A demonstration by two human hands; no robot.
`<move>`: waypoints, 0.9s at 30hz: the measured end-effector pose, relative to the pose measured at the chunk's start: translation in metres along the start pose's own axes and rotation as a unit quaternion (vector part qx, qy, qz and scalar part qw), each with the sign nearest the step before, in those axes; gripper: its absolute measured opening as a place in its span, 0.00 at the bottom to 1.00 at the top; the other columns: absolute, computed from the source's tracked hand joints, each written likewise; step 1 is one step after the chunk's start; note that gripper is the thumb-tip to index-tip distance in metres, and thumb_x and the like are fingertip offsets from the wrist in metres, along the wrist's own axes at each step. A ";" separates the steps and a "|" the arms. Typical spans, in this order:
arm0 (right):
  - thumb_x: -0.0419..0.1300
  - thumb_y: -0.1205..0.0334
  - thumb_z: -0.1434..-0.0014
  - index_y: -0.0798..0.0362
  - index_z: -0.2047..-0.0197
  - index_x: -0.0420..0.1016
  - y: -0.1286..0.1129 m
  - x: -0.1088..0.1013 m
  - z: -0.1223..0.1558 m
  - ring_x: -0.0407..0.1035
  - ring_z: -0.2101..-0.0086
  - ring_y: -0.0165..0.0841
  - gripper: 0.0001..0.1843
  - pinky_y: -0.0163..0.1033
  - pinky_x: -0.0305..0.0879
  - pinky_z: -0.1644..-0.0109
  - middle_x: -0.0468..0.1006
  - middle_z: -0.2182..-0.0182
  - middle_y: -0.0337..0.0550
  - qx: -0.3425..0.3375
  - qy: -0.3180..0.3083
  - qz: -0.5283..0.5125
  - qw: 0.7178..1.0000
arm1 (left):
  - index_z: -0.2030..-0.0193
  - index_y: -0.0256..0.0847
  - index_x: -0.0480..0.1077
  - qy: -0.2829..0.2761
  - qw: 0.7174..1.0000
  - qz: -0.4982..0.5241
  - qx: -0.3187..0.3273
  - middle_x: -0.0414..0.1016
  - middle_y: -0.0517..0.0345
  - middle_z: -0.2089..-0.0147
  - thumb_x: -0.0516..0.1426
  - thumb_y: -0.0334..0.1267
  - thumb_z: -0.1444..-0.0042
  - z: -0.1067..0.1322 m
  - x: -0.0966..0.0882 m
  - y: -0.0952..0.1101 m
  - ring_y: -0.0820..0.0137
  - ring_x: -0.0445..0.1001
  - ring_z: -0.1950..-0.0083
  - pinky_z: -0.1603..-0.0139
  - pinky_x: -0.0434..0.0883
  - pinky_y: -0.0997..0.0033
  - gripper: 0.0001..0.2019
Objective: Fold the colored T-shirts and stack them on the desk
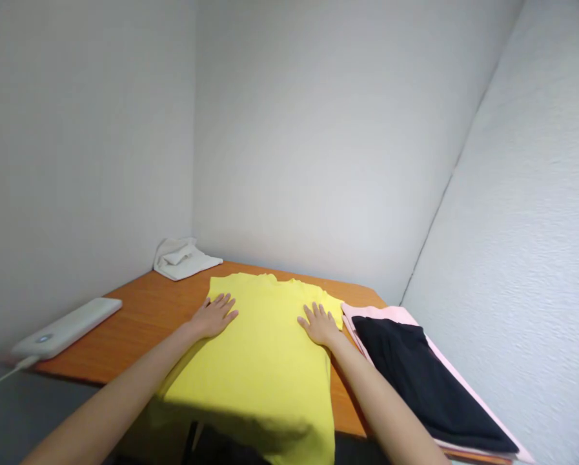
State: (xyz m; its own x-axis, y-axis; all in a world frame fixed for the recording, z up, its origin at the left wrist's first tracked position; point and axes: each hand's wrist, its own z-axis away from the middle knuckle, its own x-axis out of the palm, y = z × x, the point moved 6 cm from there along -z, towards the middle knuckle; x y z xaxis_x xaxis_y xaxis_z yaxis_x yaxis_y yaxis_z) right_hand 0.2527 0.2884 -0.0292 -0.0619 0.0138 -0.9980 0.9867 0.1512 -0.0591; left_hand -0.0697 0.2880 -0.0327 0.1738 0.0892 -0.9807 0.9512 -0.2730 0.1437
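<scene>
A yellow garment (264,352) lies spread over the middle of an orange-brown wooden table (139,316), its lower part hanging over the near edge. My left hand (215,316) rests flat on the garment's left side, fingers stretched out. On its right side, near the collar end, my right hand (319,325) lies flat with fingers spread. Neither hand holds anything.
A crumpled white cloth (182,258) sits in the far left corner. A white power bank (66,328) with a cable lies at the table's left edge. A black garment (427,381) lies on a pink one (400,314) at the right. White walls enclose the table.
</scene>
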 end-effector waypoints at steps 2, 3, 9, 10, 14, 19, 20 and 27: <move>0.36 0.38 0.33 0.49 0.28 0.44 0.009 0.010 -0.015 0.34 0.32 0.46 0.38 0.56 0.34 0.32 0.39 0.29 0.52 0.013 -0.020 -0.003 1.000 | 0.30 0.39 0.55 -0.012 1.000 -0.005 -0.012 0.45 0.45 0.27 0.40 0.54 0.36 -0.009 0.003 -0.008 0.56 0.44 0.26 0.31 0.46 0.43 0.32; 0.35 0.37 0.33 0.48 0.27 0.43 0.012 0.012 -0.024 0.32 0.31 0.45 0.38 0.56 0.32 0.32 0.38 0.29 0.50 0.019 -0.025 -0.004 0.999 | 0.30 0.38 0.54 -0.016 1.000 -0.008 -0.019 0.44 0.45 0.26 0.40 0.55 0.36 -0.014 0.003 -0.010 0.56 0.43 0.26 0.31 0.45 0.43 0.33; 0.36 0.36 0.34 0.45 0.28 0.43 0.018 0.017 -0.061 0.31 0.31 0.43 0.38 0.56 0.29 0.32 0.37 0.29 0.45 0.026 -0.010 -0.013 1.000 | 0.29 0.38 0.51 -0.015 0.998 -0.033 -0.044 0.43 0.47 0.26 0.39 0.53 0.35 -0.036 0.002 -0.017 0.56 0.43 0.26 0.31 0.46 0.44 0.32; 0.36 0.36 0.34 0.45 0.28 0.44 0.018 0.018 -0.063 0.31 0.31 0.43 0.37 0.56 0.29 0.32 0.37 0.29 0.45 0.026 -0.007 -0.017 0.999 | 0.29 0.38 0.52 -0.014 0.998 -0.038 -0.044 0.45 0.46 0.26 0.39 0.52 0.35 -0.038 0.000 -0.016 0.55 0.45 0.26 0.31 0.46 0.44 0.31; 0.40 0.38 0.34 0.44 0.28 0.46 0.017 0.016 -0.067 0.32 0.31 0.42 0.36 0.54 0.29 0.32 0.39 0.29 0.44 0.023 -0.001 -0.033 0.999 | 0.34 0.36 0.61 0.016 0.998 -0.063 -0.015 0.53 0.41 0.29 0.47 0.44 0.36 -0.039 -0.027 0.013 0.53 0.46 0.27 0.30 0.37 0.41 0.26; 0.40 0.44 0.32 0.51 0.29 0.50 0.046 -0.013 -0.069 0.44 0.33 0.38 0.33 0.43 0.42 0.33 0.51 0.31 0.49 0.088 0.046 -0.044 0.994 | 0.34 0.43 0.61 0.097 0.986 -0.064 0.117 0.52 0.51 0.28 0.46 0.45 0.34 0.039 -0.043 0.129 0.61 0.46 0.26 0.27 0.35 0.50 0.24; 0.40 0.47 0.31 0.57 0.30 0.52 0.058 -0.021 -0.068 0.48 0.35 0.41 0.33 0.44 0.46 0.35 0.55 0.33 0.55 0.126 0.060 -0.045 0.989 | 0.35 0.44 0.63 0.141 0.973 -0.051 0.177 0.59 0.51 0.30 0.46 0.46 0.34 0.067 -0.037 0.160 0.61 0.54 0.29 0.28 0.42 0.51 0.23; 0.53 0.47 0.38 0.66 0.43 0.70 0.115 -0.027 -0.054 0.56 0.41 0.56 0.32 0.56 0.55 0.45 0.65 0.43 0.72 0.320 0.087 -0.050 0.942 | 0.50 0.54 0.72 0.529 0.797 -0.022 0.292 0.78 0.63 0.47 0.61 0.43 0.43 0.189 0.046 0.283 0.68 0.69 0.38 0.31 0.56 0.60 0.14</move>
State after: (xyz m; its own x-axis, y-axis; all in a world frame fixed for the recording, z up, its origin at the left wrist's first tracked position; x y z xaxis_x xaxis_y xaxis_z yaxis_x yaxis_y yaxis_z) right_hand 0.3602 0.3589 -0.0079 -0.1270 0.2020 -0.9711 0.8595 -0.4663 -0.2094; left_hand 0.1598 0.0337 -0.0622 0.5549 0.7838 -0.2788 0.7355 -0.6189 -0.2758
